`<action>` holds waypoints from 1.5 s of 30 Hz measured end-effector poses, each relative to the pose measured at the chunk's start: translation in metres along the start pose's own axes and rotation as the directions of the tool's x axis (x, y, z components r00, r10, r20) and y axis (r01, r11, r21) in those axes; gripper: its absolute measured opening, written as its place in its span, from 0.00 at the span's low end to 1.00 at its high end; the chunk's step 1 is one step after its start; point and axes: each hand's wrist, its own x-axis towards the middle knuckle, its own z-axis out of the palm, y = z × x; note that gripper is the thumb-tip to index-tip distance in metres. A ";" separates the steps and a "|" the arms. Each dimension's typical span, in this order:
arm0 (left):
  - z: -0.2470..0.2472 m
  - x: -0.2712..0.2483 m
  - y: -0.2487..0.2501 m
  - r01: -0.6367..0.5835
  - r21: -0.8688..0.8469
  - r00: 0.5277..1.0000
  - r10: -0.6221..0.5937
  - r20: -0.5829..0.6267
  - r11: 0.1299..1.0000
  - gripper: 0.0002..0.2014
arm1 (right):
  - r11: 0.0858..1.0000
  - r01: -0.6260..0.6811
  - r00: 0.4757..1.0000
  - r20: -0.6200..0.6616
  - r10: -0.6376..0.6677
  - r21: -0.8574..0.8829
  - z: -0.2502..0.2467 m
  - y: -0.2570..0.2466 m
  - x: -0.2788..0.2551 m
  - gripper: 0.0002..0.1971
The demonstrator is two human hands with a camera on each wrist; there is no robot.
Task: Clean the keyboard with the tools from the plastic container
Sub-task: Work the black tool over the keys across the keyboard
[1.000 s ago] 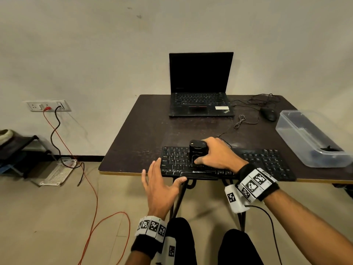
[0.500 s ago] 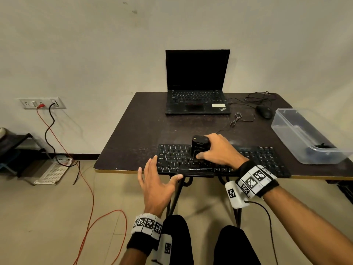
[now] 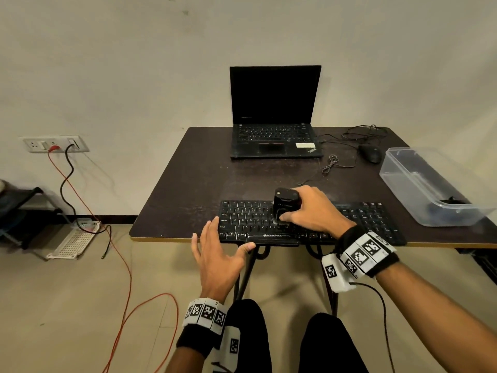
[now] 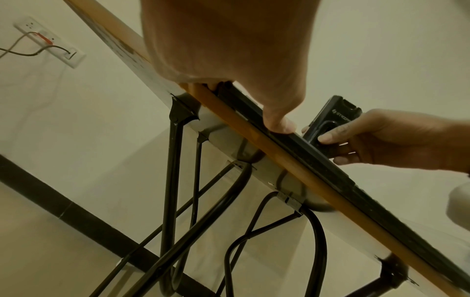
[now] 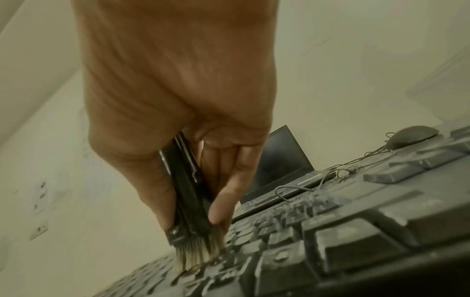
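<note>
So the keyboard [image 3: 309, 223] sits right along the near edge of the table [image 3: 193, 184], at about 6 o'clock on the tabletop, and its front lip hangs slightly over. The right hand [image 3: 314, 211] has its fingers curled around a chunky black brush tool [image 3: 286, 203], bristles down on the keys near the middle of the board. In the right wrist view the bristles [image 5: 198, 255] are splayed into the gaps between dusty keycaps.

The left hand [image 3: 220, 254] is spread wide and holds nothing, with its thumb on the front edge of the keyboard and its fingertips on the left-hand keys, so it looks like it's bracing the thing.

What could go wrong, as a guess:
- With the board this close to the edge, a hard sweep toward 6 o'clock could nudge it off if the left hand lets up.
- Pushing down too hard could bend the bristles flat, so they'd skate over the caps instead of digging dust out.
- Dust flicked toward 12 o'clock would land near the laptop [image 3: 274, 125].

The plastic container [image 3: 419, 184] sits at 3 o'clock, well apart from both hands, with something dark left inside.
</note>
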 end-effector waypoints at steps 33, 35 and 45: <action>-0.001 -0.001 0.001 0.014 0.008 1.000 -0.014 0.014 1.000 0.54 | 0.997 -0.083 0.997 0.004 0.083 -0.006 -0.013 0.012 -0.012 0.12; 0.000 -0.001 0.000 0.007 0.009 1.000 -0.007 0.010 1.000 0.54 | 0.998 -0.057 0.995 0.080 0.058 -0.007 -0.012 0.009 -0.016 0.10; 0.001 0.000 -0.002 0.004 0.011 1.000 -0.004 0.003 1.000 0.53 | 0.996 -0.085 0.990 0.115 0.085 -0.001 -0.014 0.014 -0.017 0.13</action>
